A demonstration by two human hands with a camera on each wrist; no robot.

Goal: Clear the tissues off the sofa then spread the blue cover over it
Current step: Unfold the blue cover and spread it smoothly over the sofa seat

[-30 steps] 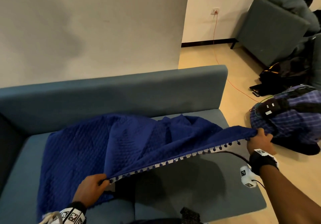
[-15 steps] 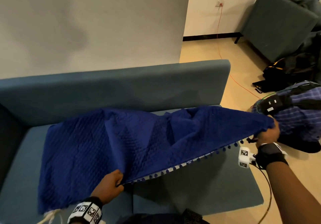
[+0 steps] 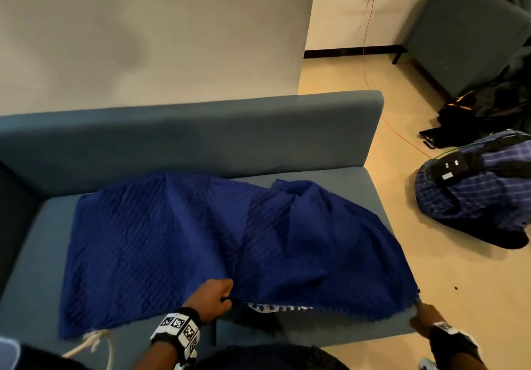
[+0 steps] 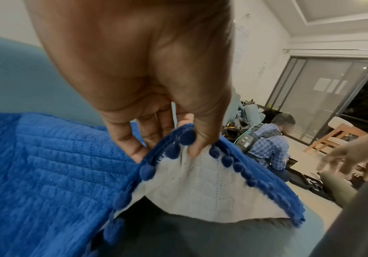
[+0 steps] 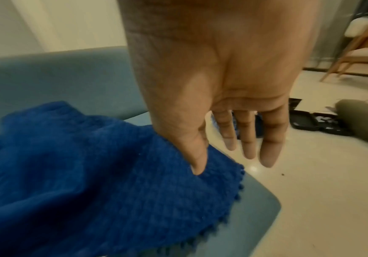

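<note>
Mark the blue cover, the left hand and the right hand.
blue cover [image 3: 161, 243]: head view, flat quilted part.
left hand [image 4: 148, 87]: left wrist view, palm, pinching the trimmed edge.
right hand [image 5: 222, 69]: right wrist view, palm, fingers straight.

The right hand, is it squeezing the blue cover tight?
No, the right hand has straight fingers hanging loose beside the blue cover, with nothing curled round it.
</note>
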